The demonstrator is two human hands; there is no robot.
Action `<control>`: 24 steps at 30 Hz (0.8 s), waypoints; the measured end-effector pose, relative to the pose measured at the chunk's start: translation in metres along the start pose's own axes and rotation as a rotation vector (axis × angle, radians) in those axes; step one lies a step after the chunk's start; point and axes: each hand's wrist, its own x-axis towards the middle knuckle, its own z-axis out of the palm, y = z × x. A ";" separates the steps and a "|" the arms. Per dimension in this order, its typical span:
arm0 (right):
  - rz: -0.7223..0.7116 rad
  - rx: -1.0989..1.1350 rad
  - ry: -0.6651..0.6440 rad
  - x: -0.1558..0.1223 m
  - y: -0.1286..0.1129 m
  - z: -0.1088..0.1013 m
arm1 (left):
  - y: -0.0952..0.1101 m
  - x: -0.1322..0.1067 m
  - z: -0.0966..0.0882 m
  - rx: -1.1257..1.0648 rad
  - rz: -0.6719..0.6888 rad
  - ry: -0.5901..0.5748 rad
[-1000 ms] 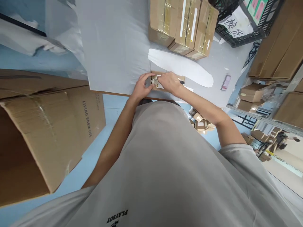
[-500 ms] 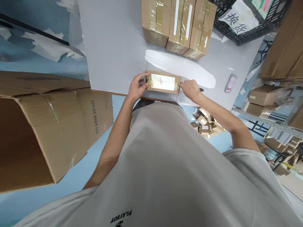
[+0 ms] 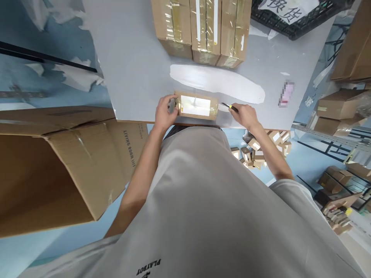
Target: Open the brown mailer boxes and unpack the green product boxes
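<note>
A small cardboard box (image 3: 213,109) with clear tape and a white label on top lies near the table's front edge. My left hand (image 3: 166,111) grips its left end, thumb in front and fingers behind. To the right of the box, my right hand (image 3: 245,116) is closed around a utility knife (image 3: 234,109) with a dark handle and a bit of yellow. Its thin tip points left at the box's right end, with a small gap between them. Behind the box lies a long white rounded sheet or patch (image 3: 216,80), flat on the tabletop.
Three taped cartons (image 3: 204,54) stand at the table's back. A black crate (image 3: 301,29) with a handwritten paper sits at the back right. A big open carton (image 3: 95,158) is at my left. Several small boxes (image 3: 257,154) lie on the floor beyond the table edge (image 3: 266,127).
My right hand has moved right, off the box's right end, and the knife tip now shows. My left hand stays on the box's left end. The whole view has shifted slightly.
</note>
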 end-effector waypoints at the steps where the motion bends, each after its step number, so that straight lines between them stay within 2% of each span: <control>1: 0.048 0.126 0.048 0.004 0.009 0.012 | 0.007 0.000 -0.001 0.047 0.036 0.014; 3: 0.145 0.440 0.120 0.016 0.021 0.044 | 0.022 0.001 0.002 0.119 0.106 -0.002; 6: 0.318 0.911 0.132 0.040 0.024 0.094 | 0.040 0.005 0.021 0.153 0.154 -0.098; 8: 0.405 1.082 0.114 0.053 0.018 0.119 | 0.043 0.007 0.037 0.166 0.150 -0.129; 10: 0.454 1.157 0.092 0.063 0.009 0.134 | 0.041 0.009 0.047 0.185 0.126 -0.131; 13: 0.462 1.206 0.056 0.070 -0.006 0.142 | 0.032 0.011 0.045 0.208 0.085 -0.121; 16: 0.435 1.274 0.033 0.075 -0.020 0.139 | 0.022 0.013 0.027 0.226 0.065 -0.104; 21: 0.320 1.325 0.007 0.074 -0.046 0.123 | -0.005 0.016 -0.006 0.077 0.018 -0.026; 24: 0.259 1.248 0.011 0.067 -0.063 0.109 | -0.018 0.016 -0.016 0.035 0.008 -0.036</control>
